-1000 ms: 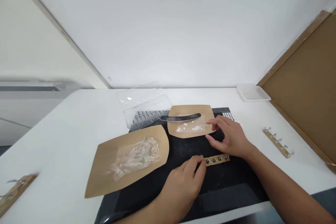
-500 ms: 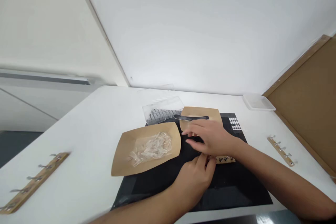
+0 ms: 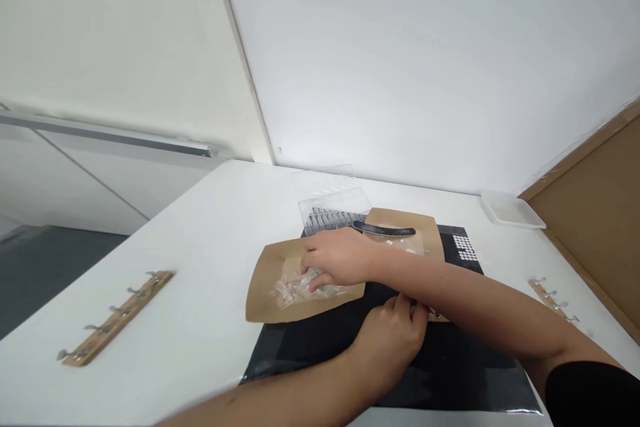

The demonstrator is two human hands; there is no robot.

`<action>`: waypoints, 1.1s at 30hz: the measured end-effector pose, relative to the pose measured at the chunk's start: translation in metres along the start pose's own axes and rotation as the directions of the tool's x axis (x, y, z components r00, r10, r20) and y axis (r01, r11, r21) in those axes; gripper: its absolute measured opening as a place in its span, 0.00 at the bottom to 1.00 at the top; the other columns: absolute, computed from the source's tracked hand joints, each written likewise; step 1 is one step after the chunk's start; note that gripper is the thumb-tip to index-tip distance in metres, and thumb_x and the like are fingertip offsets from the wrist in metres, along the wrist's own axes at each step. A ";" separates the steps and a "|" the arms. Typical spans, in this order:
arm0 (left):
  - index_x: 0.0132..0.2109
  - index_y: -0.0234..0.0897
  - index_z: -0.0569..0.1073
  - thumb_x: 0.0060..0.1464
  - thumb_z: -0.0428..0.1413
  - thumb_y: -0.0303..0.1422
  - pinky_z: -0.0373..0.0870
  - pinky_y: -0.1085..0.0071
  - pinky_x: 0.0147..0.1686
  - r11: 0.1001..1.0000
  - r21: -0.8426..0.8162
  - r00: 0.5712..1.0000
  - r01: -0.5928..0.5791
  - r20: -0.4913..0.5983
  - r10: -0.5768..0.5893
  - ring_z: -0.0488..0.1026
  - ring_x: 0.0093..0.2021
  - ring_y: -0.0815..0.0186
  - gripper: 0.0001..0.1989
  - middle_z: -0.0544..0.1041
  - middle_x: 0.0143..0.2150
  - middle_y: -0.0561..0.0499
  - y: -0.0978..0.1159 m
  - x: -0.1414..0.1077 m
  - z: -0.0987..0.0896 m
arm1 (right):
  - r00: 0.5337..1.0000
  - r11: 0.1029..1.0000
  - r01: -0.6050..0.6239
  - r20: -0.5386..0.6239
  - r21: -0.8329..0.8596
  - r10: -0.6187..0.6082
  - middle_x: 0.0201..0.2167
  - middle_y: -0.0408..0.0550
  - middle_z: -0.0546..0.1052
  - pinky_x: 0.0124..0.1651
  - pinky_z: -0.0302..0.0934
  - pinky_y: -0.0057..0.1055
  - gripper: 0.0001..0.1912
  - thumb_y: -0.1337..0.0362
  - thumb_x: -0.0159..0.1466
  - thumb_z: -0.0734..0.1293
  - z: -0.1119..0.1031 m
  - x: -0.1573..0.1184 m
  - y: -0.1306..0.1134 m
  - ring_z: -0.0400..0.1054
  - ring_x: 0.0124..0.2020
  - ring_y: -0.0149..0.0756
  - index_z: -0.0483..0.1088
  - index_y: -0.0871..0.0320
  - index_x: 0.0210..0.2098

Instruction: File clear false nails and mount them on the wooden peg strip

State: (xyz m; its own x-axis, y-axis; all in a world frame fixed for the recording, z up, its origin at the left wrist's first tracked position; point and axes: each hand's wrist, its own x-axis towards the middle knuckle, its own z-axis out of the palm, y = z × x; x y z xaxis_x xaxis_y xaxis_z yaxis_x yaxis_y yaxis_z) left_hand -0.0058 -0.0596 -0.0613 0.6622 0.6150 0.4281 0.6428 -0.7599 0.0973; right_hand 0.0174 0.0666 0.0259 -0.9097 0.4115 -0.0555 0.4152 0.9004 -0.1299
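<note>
My right hand (image 3: 336, 259) reaches across into the left brown paper tray (image 3: 260, 280), fingers curved and apart over a pile of clear plastic nail tips (image 3: 293, 290). Whether a tip is between those fingers is hard to see. Below my right forearm, my left hand (image 3: 393, 337) is closed at the end of a wooden strip with metal pegs (image 3: 440, 318). Most of that strip is hidden by my hand and forearm. Both trays rest on a black mat (image 3: 320, 347).
A second paper tray (image 3: 435, 230) holds small white pieces, with a black curved nail file (image 3: 385, 229) across it. Behind lies a clear case (image 3: 335, 203) of tips. Pegged strips stand left (image 3: 120, 317) and right (image 3: 550, 297). White dots (image 3: 465, 248) and a plastic box (image 3: 513, 210) lie right.
My right hand has moved left from near the left hand into the tray of nail tips. My left hand keeps its hold on the strip. The view has turned slightly left.
</note>
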 end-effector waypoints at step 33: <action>0.62 0.39 0.72 0.64 0.56 0.19 0.78 0.60 0.50 0.926 -0.367 0.854 -0.091 -0.506 -0.117 0.76 0.51 0.60 0.22 0.76 0.51 0.44 -0.037 0.037 -0.039 | 0.743 0.246 0.086 -0.227 0.965 0.630 0.32 0.42 0.82 0.36 0.72 0.28 0.17 0.58 0.66 0.76 0.027 -0.202 0.002 0.75 0.30 0.30 0.71 0.55 0.50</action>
State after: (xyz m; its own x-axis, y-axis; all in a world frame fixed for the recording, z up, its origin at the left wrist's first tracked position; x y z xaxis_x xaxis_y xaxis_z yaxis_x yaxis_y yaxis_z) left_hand -0.0203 -0.0168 -0.0141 0.2952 0.5077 0.8094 0.3934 -0.8366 0.3813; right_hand 0.2014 -0.0184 0.0102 -0.4131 0.9050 0.1017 0.0206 0.1209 -0.9925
